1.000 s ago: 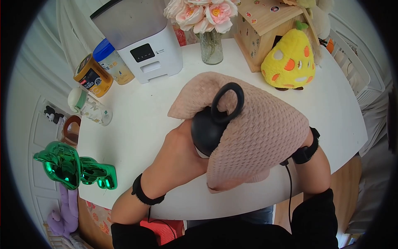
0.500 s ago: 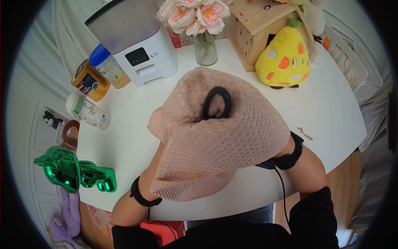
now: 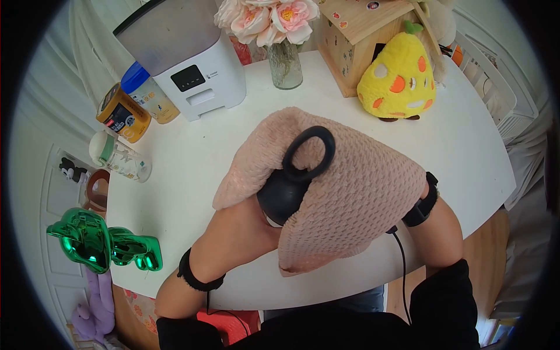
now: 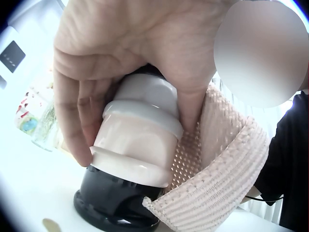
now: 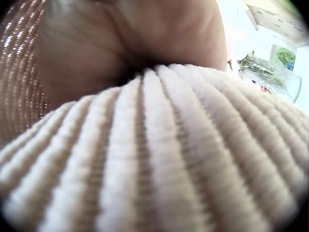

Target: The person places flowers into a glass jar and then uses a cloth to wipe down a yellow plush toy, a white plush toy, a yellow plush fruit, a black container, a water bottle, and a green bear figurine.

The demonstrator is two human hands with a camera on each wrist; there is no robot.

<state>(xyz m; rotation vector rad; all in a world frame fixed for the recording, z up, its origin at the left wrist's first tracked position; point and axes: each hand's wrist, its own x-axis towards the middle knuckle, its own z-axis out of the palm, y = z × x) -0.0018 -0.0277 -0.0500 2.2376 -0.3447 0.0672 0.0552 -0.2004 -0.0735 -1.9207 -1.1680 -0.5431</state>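
Note:
A black, round-topped object (image 3: 282, 197) with a ring handle shows at the cloth's edge in the head view. In the left wrist view it is a container with white bands (image 4: 139, 133) and a black end (image 4: 116, 195); my left hand (image 4: 130, 43) grips it, fingers and thumb around its sides. A pink textured cloth (image 3: 356, 192) drapes over its right side and hides my right hand in the head view. From the right wrist the palm of my right hand (image 5: 130, 43) shows against the ribbed cloth (image 5: 159, 159); its fingertips are hidden.
At the back left stand a feeder-like machine (image 3: 198, 81), two canisters (image 3: 125, 116) and a clear bottle (image 3: 125, 160). A shiny green figure (image 3: 87, 239) lies left. Behind are a flower vase (image 3: 286, 67), a wooden house (image 3: 344, 52) and a yellow plush (image 3: 399, 81).
The cloth, which covered my left hand and most of the black object half a second ago, has shifted right, uncovering the black top and the back of my left hand.

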